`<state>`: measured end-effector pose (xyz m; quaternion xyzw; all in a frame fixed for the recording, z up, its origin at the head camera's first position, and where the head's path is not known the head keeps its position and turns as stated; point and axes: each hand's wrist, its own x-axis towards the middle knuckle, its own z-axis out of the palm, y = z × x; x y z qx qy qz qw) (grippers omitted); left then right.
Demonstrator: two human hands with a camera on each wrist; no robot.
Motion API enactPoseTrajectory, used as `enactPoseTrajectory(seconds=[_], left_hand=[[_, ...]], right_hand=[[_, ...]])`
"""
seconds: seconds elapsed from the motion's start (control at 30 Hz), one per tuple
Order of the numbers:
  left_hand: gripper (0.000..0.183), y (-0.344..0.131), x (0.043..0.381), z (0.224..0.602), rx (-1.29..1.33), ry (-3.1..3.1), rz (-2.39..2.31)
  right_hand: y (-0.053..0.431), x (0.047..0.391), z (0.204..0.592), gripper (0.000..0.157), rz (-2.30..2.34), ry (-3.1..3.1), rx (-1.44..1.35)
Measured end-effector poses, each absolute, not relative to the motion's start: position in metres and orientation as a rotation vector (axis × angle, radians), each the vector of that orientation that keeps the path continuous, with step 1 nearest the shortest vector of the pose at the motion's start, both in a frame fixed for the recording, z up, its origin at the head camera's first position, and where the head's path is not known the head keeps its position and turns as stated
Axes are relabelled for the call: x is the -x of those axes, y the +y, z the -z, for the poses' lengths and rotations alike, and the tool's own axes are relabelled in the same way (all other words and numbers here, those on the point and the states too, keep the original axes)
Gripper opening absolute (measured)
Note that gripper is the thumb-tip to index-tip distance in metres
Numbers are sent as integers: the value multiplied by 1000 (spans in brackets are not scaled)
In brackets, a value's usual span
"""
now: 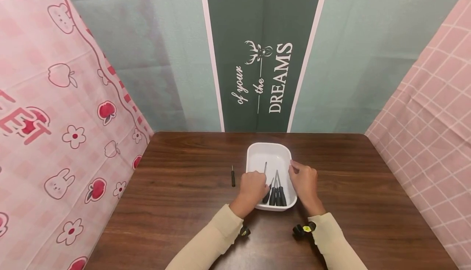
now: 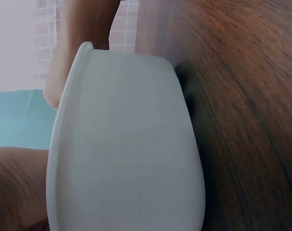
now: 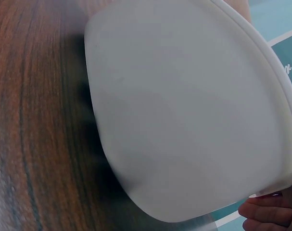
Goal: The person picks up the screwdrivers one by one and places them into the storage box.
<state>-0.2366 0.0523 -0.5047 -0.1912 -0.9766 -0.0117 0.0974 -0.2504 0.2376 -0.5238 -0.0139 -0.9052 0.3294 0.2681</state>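
A white plastic tray stands on the wooden table, its outer wall filling much of both wrist views. Inside it, several black-handled screwdrivers lie side by side with shafts pointing away. My left hand reaches over the tray's left rim with curled fingers, gripping a screwdriver; its shaft sticks out past the knuckles while its handle is hidden. On the opposite side, my right hand holds the tray's right rim. Its fingers show just under that rim in the right wrist view.
A small dark screwdriver lies on the table left of the tray. Behind the table's far edge hangs a green curtain, with pink patterned cloths at both sides.
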Motion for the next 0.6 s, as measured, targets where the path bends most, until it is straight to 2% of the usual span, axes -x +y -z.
enactPoseTrajectory(seconds=[0.6], left_hand=[[27, 60, 231, 504, 535, -2944, -120]], right_hand=[[237, 249, 523, 21, -886, -2447, 39]])
